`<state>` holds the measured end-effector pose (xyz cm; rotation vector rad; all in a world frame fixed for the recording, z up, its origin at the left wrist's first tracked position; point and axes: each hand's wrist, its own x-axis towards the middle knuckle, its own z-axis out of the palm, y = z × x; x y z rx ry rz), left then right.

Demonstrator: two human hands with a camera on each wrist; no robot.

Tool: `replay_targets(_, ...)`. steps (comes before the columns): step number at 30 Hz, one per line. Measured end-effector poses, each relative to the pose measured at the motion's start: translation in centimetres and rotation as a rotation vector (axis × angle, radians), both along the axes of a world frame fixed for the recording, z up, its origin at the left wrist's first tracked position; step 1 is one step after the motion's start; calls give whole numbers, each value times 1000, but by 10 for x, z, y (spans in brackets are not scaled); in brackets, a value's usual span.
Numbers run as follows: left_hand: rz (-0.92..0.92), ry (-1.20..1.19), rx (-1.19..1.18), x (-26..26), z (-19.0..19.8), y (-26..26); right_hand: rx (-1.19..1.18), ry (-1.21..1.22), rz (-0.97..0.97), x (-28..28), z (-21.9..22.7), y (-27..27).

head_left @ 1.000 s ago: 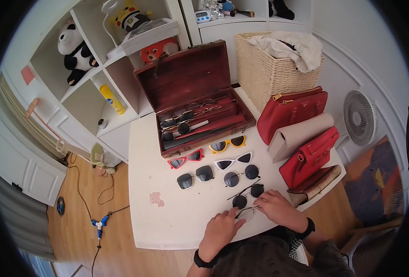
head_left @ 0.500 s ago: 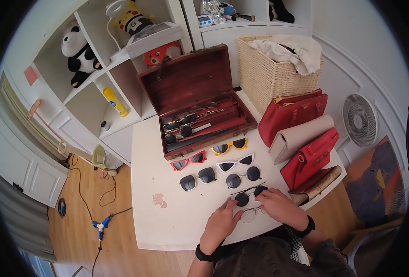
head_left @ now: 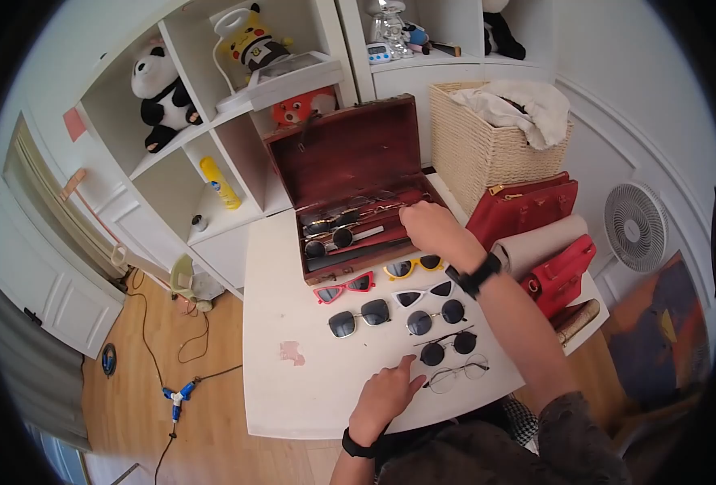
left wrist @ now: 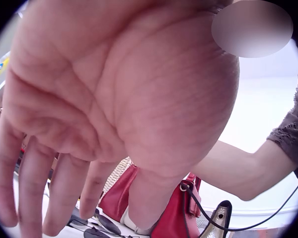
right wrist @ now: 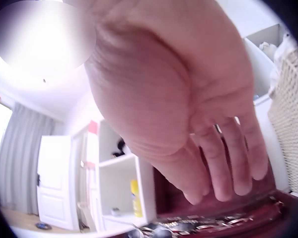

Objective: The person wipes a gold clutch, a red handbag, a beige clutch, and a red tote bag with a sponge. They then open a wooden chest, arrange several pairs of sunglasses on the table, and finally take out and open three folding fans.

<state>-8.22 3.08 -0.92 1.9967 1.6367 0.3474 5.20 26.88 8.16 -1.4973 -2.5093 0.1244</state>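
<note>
The right hand [head_left: 439, 234] hangs over the right end of the open dark-red case [head_left: 350, 153]; in the right wrist view its fingers [right wrist: 231, 168] are extended above the eyeglasses inside, holding nothing. Beside the clear round glasses [head_left: 457, 374] and the round black sunglasses [head_left: 448, 348], the left hand [head_left: 384, 396] stays low with its fingers extended and nothing held; whether it touches the table is unclear. Farther up lie round sunglasses [head_left: 435, 318], square sunglasses [head_left: 359, 318], and red [head_left: 345, 288], white [head_left: 424, 294] and yellow [head_left: 413, 267] pairs.
Red and beige handbags [head_left: 524, 208] line the table's right side, partly behind the right forearm. A wicker basket [head_left: 487, 149] stands behind them, with a fan [head_left: 635, 217] farther right. White shelves with plush toys [head_left: 164, 101] rise behind the case.
The right hand has left the clear glasses and moved up and away to the case. The clear glasses now lie free on the table. The left hand remains near them. The head view has shifted slightly.
</note>
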Motion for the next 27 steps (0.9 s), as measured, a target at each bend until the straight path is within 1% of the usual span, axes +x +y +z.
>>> replay_targets(1, 9, 13, 17, -4, 0, 0, -39, -83, -3, -8, -1, 12)
replay_targets(2, 17, 14, 23, -8, 2, 1, -33, -82, 4, -14, -13, 25)
replay_targets(4, 75, 23, -12, -18, 4, 3, -98, -90, 177, -24, -44, 57)
replay_targets(5, 89, 23, -6, -22, 3, 4, -146, -109, 226, -31, -51, 65)
replay_targets(6, 121, 40, -15, -27, 0, 5, -136, -111, 241, -38, -59, 72)
replay_targets(8, 167, 61, -18, -35, -4, 5, -34, 51, 202, -55, -76, 79)
replay_targets(9, 174, 97, -56, -38, -7, 3, -26, 46, 223, -67, -84, 86)
replay_targets(10, 181, 133, -93, -41, -6, 4, -23, 50, 238, -78, -84, 85)
replay_targets(11, 194, 138, -92, -43, -5, 5, 36, 80, 268, -90, -85, 82)
replay_targets(13, 147, 88, -213, -45, 0, 8, 141, 155, 320, -113, -91, 80)
replay_targets(14, 157, 91, -214, -46, 1, 9, 140, 160, 330, -123, -95, 80)
replay_targets(16, 142, 83, -259, -47, 2, 14, 324, 12, 388, -137, -106, 80)
replay_targets(17, 146, 85, -260, -47, 1, 15, 391, 64, 407, -142, -113, 77)
replay_targets(21, 132, 72, -255, -49, 0, 17, 451, 24, 417, -148, -125, 77)
replay_targets(24, 134, 87, -251, -47, 1, 17, 475, 1, 433, -144, -125, 78)
replay_targets(26, 142, 90, -246, -47, 0, 16, 432, 70, 469, -139, -119, 77)
replay_targets(27, 137, 87, -236, -48, -1, 15, 435, 66, 471, -137, -115, 78)
